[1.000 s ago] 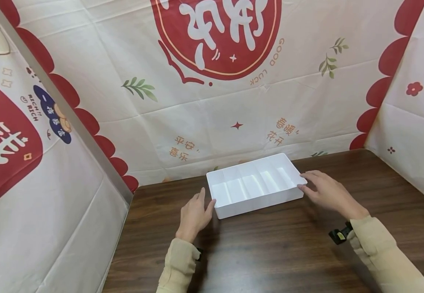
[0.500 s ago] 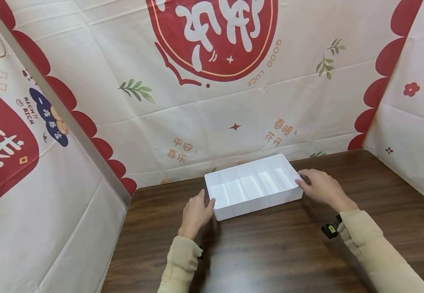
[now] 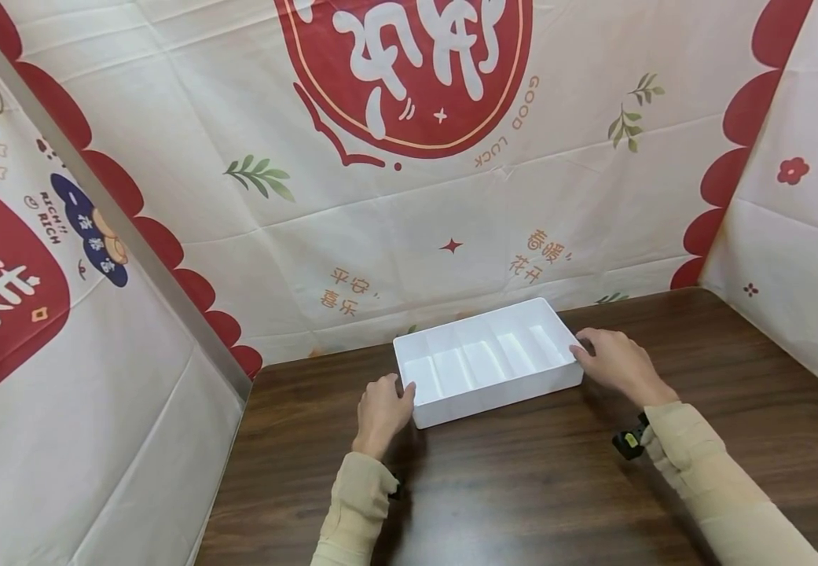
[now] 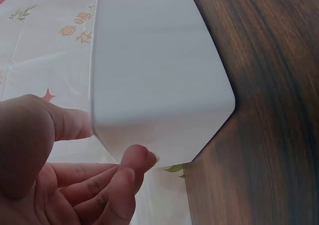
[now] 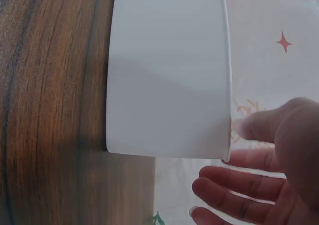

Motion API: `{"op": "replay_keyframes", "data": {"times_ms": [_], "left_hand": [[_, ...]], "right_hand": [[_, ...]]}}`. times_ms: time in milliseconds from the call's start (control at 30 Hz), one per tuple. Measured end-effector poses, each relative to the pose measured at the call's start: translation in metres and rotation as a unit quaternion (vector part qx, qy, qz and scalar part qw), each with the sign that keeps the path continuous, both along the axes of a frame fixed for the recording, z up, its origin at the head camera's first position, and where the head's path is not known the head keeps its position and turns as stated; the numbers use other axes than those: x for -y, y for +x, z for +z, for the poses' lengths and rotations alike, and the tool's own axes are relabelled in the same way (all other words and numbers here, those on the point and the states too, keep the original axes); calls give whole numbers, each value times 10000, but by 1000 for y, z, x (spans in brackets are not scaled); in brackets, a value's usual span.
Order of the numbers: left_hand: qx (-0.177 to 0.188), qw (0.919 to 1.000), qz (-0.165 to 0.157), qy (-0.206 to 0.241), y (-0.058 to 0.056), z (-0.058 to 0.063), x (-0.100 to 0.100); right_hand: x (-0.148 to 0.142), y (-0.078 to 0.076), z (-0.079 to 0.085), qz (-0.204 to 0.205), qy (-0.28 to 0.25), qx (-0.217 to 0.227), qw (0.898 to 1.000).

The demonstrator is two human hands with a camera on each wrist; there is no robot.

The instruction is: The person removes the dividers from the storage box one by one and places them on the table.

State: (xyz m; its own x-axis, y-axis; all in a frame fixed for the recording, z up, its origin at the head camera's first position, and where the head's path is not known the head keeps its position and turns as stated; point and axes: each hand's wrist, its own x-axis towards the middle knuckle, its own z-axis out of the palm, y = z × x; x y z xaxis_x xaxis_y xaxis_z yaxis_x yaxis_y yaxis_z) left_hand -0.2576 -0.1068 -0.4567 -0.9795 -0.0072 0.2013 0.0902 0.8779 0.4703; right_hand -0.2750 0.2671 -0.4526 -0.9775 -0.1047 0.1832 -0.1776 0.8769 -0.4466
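A white divided storage box (image 3: pixel 482 358) lies on the brown wooden table (image 3: pixel 508 487), close to the back cloth. Several open compartments run side by side along it, and I see no contents in them. At its left end my left hand (image 3: pixel 383 410) grips the wall, thumb at the rim and curled fingers against the outer end face. My right hand (image 3: pixel 619 363) holds the right end near the front corner, its thumb over the rim and its fingers outside. Both wrist views show the box's plain long side (image 4: pixel 159 60), with the fingertips at the corners.
A white printed cloth (image 3: pixel 409 220) with red patterns hangs right behind the box. Similar cloth panels stand at the left (image 3: pixel 133 409) and right (image 3: pixel 797 259) of the table. Dark wrist devices (image 3: pixel 628 442) sit by the beige sleeves (image 3: pixel 713 472).
The left fingers, extended earlier, have curled in against the box's left end. My right hand has closed in on the right end. The head view has shifted slightly; the box stays nearly in place.
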Motion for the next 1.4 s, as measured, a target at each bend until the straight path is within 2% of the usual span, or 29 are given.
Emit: {"op": "replay_keyframes", "data": {"times_ms": [367,633,1000,1200,1400], "left_hand": [[45,9999,99,47,-1,-9,-6],[-47,9999,59,91,-2,-14,-6],[-248,9996,94,56,-1,-16,-6],[-120,9998,95,92,1,-16,-5],[-56,9999,124,45,8,-15,-3]], "right_hand": [[1,1,-11,-348,-183,173,9991],[3,-1,-16,-474,-247,-87,9985],[6,-1,-15,-506,-363,-155,9979],[6,3,-14,-451,-339,-50,9984],[7,12,-12,-407,-325,103,9986]]}}
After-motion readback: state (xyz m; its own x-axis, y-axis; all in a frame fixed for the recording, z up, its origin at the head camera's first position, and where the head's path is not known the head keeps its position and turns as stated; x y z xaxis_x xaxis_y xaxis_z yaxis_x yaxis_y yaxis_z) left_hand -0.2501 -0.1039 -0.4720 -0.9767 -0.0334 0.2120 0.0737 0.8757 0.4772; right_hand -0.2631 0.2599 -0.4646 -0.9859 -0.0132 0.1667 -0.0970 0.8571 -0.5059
